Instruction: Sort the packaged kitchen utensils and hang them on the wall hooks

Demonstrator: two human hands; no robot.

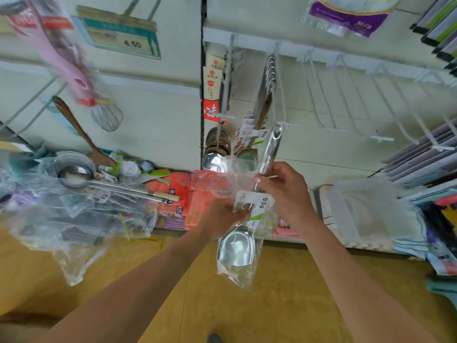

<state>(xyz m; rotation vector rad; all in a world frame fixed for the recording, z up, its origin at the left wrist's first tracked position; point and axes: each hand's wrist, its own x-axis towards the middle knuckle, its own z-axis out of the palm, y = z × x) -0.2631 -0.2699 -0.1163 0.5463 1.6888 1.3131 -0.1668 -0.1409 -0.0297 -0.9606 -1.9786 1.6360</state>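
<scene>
- The packaged steel scoop (237, 248) is held upright before the wall panel, bowl downward, inside a loose clear bag.
- Its handle is gripped by the right hand (284, 191), fingers curled round it.
- Its label card (257, 206) is pinched by the left hand (220, 219).
- The handle's eyelet is seen just beside a white wall hook (291, 125).
- Steel ladles (217, 144) are hung nearby.

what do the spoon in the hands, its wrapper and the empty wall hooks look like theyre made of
spoon: looks like polished steel, bright and shiny with mirror-like reflections in the bowl.
wrapper: thin clear plastic film, see-through, crinkled and glossy.
empty wall hooks: probably metal wire with a matte white coating, going by the thin straight rods; the core itself is not visible.
</scene>
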